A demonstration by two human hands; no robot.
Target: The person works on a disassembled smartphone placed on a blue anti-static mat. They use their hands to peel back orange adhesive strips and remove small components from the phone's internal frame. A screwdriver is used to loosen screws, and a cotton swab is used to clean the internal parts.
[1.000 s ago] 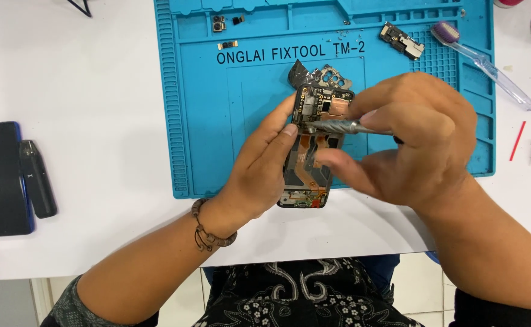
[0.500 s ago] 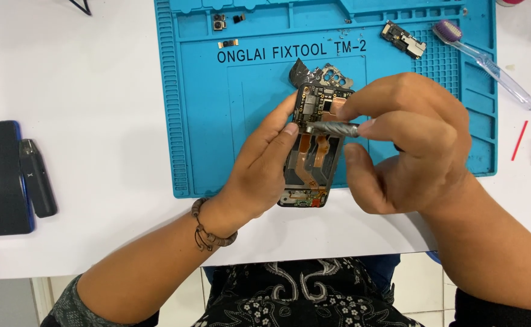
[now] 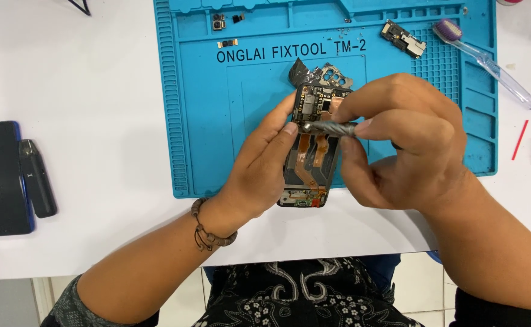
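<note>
Head view, frame centre: opened black smartphone with exposed circuit board and copper flex (image 3: pixel 311 158) on blue silicone repair mat (image 3: pixel 217 121). Left hand (image 3: pixel 259 172) steadying its left edge, fingers loosely curled. Right hand (image 3: pixel 408 142) pinched closed around grey metal screwdriver (image 3: pixel 329 128), tip on board.

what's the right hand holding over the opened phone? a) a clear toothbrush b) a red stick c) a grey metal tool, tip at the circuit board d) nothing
c: the right hand grips a grey metal tool whose tip meets the opened phone at its upper board, while the left hand steadies the phone's left edge on the blue mat; the toothbrush lies untouched at the mat's right.
</note>
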